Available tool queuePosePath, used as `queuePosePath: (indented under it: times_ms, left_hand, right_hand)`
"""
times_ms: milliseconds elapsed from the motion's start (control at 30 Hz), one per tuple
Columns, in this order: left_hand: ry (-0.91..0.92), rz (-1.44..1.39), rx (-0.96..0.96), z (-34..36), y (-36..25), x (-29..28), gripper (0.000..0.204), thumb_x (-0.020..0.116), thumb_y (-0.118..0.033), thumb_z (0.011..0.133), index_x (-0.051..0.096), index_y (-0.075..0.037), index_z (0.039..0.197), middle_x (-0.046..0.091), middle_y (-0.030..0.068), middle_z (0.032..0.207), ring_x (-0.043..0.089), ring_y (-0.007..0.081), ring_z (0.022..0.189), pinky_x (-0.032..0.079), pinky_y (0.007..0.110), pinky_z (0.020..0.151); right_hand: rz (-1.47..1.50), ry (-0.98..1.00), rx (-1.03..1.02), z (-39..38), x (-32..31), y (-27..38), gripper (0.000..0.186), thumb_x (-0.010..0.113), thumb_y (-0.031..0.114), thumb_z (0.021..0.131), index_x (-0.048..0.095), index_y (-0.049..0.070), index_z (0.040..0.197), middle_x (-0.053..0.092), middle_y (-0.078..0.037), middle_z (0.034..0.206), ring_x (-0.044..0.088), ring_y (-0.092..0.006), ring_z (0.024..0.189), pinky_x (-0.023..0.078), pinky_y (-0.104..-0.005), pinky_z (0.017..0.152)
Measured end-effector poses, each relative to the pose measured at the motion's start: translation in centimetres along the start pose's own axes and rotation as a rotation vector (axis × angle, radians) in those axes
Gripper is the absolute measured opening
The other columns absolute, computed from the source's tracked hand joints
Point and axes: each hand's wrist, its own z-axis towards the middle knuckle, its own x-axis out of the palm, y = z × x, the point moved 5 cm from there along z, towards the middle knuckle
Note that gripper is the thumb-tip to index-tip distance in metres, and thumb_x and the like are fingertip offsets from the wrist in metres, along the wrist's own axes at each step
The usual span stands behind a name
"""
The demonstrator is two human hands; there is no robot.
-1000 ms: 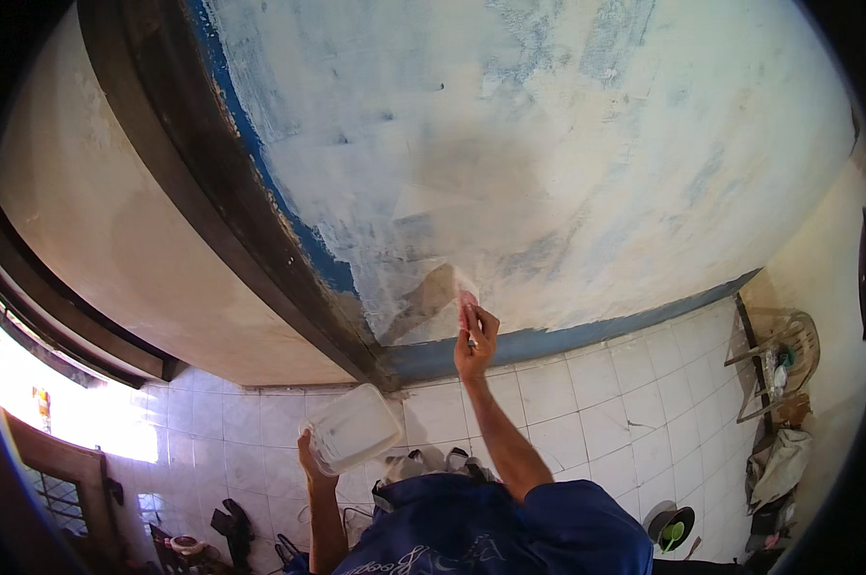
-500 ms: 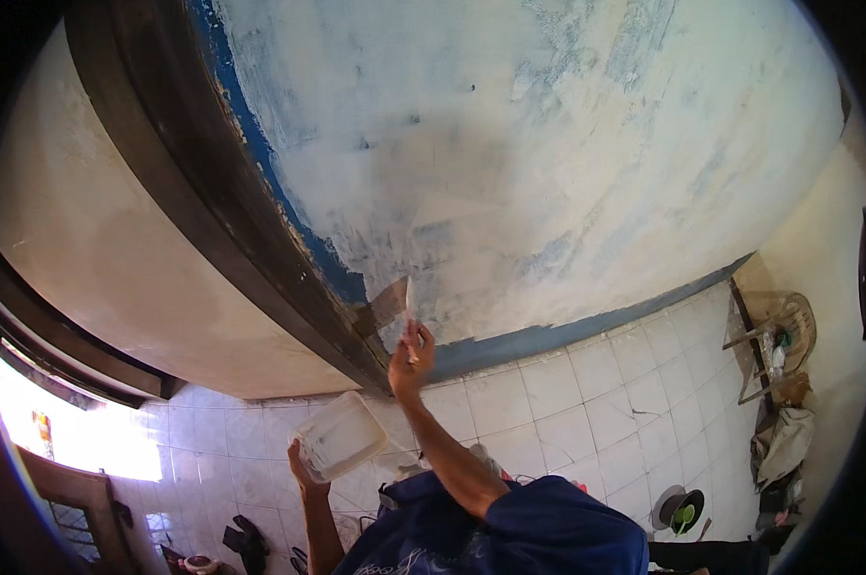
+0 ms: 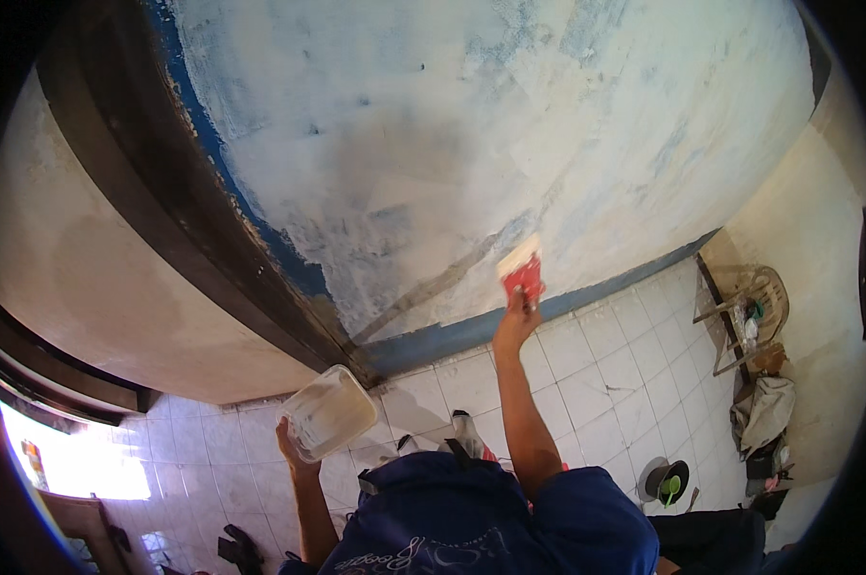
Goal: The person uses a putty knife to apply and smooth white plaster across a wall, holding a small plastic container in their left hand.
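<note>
My right hand (image 3: 518, 318) grips a red scraper (image 3: 522, 271) with a wide, pale blade raised toward the wall. Whether the blade touches the wall, I cannot tell. The wall (image 3: 586, 144) is patchy white over blue, and a darker diagonal band runs left of the scraper; it may be shadow or damp filler. Down at the left, my left hand (image 3: 289, 443) holds a translucent rectangular plastic tub (image 3: 365, 401) by its side, tilted so the inside shows. Pale residue coats the tub's inside.
A dark wooden frame (image 3: 164, 220) borders the wall at left. Blue paint (image 3: 423, 347) edges its foot above white floor tiles (image 3: 586, 359). At right stand a plastic chair (image 3: 768, 302), a cloth sack (image 3: 766, 417) and a dark bowl (image 3: 655, 479) with a green scoop (image 3: 671, 487).
My right hand and the scraper have moved right and up from the wall's lower left corner, and the blade now faces me broadside. My left hand still holds the tub, slightly further left.
</note>
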Motion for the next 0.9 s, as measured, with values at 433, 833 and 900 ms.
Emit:
queuePosePath:
  times_ms: [433,833,900]
  left_hand:
    - [-0.07,0.021,0.027,-1.2,-0.5,0.1,0.06,0.039,-0.049,0.093,0.048,-0.005,0.132,0.058,0.0126,0.124,0.057,0.0272,0.112,0.048,0.042,0.093]
    - [-0.113,0.012,0.004,-1.0,-1.2,0.2,0.062,0.042,-0.05,0.092,0.048,-0.004,0.132,0.059,0.0119,0.122,0.057,0.0268,0.11,0.047,0.042,0.095]
    - [-0.103,0.009,0.019,-1.2,-1.6,0.0,0.061,0.042,-0.049,0.091,0.049,-0.003,0.131,0.058,0.0121,0.123,0.057,0.0269,0.111,0.046,0.042,0.095]
  right_hand:
    - [-0.47,0.108,-0.719,-0.6,9.0,5.4,0.034,0.055,-0.007,0.083,0.064,0.001,0.115,0.056,-0.009,0.102,0.055,-0.02,0.085,0.046,-0.0304,0.07]
    - [-0.398,0.024,-0.435,0.3,5.2,0.0,0.025,0.053,0.006,0.094,0.058,-0.005,0.115,0.054,-0.016,0.109,0.061,-0.0261,0.093,0.05,-0.0332,0.077]
    - [-0.465,0.056,-0.465,-2.5,6.7,0.0,0.029,0.053,0.004,0.093,0.057,-0.004,0.12,0.053,-0.016,0.112,0.061,-0.0262,0.095,0.051,-0.033,0.077]
